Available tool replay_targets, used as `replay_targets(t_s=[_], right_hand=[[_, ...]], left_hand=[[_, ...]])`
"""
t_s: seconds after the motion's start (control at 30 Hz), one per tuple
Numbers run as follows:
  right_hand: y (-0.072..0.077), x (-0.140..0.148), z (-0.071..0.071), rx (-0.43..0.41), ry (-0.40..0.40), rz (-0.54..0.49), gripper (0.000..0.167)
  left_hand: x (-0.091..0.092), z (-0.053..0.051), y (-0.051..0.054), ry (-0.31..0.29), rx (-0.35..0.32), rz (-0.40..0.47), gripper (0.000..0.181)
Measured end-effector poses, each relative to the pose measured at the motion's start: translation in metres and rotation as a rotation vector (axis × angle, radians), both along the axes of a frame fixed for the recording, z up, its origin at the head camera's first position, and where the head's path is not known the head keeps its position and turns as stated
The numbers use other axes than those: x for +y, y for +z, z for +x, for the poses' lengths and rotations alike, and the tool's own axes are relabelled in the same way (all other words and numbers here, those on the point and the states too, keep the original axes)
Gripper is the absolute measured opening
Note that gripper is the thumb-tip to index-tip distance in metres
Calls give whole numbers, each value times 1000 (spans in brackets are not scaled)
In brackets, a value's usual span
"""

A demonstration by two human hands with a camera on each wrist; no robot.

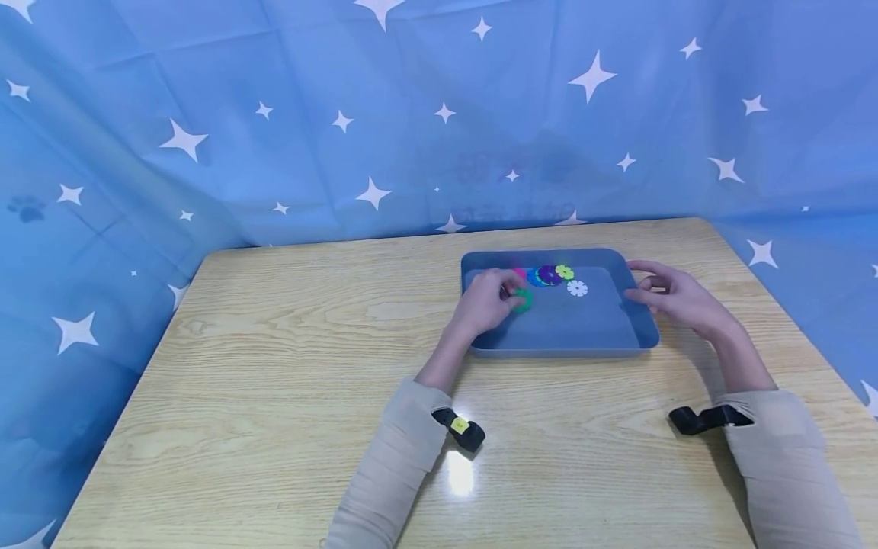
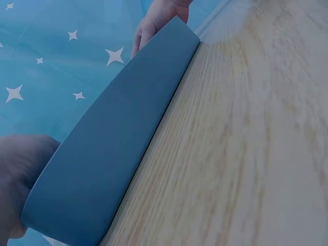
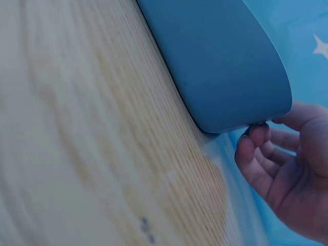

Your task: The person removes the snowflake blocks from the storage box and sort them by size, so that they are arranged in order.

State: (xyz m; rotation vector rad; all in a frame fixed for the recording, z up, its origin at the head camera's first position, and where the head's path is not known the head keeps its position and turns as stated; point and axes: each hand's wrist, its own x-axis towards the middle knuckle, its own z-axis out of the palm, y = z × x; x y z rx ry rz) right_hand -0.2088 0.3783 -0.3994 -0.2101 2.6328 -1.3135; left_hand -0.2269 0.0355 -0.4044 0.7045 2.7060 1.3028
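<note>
A blue-grey tray (image 1: 559, 352) sits on the table, with small toothed discs inside. My left hand (image 1: 479, 305) reaches over its left rim, thumb and index finger pinching a green disc (image 1: 524, 300). Just beyond those fingers is a pink disc (image 1: 519, 273), partly hidden. Near the far wall, blue, purple (image 1: 549, 275) and yellow-green (image 1: 565, 271) discs overlap; a white disc (image 1: 577, 288) lies closer. My right hand (image 1: 682, 300) grips the tray's right rim. The right wrist view shows its curled fingers (image 3: 246, 149) at the tray wall (image 3: 225, 66); the left wrist view hides the left fingertips behind the tray.
The wooden table (image 1: 274, 381) extends left of the tray and in front of it. A blue cloth with white stars (image 1: 411, 114) hangs behind the table. Each sleeve has a black wrist device, one at the left (image 1: 466, 432) and one at the right (image 1: 706, 418).
</note>
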Motion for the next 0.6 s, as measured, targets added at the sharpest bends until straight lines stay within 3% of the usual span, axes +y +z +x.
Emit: replay_targets(t_s=[0.23,0.6], right_hand=[[-1,0,0,-5,-20,0,62],[-1,2,0,-3,-7,15,64]], left_hand=[[-3,-1,-1,16,8,154,12],[-10,-1,1,21,-18,312,14]])
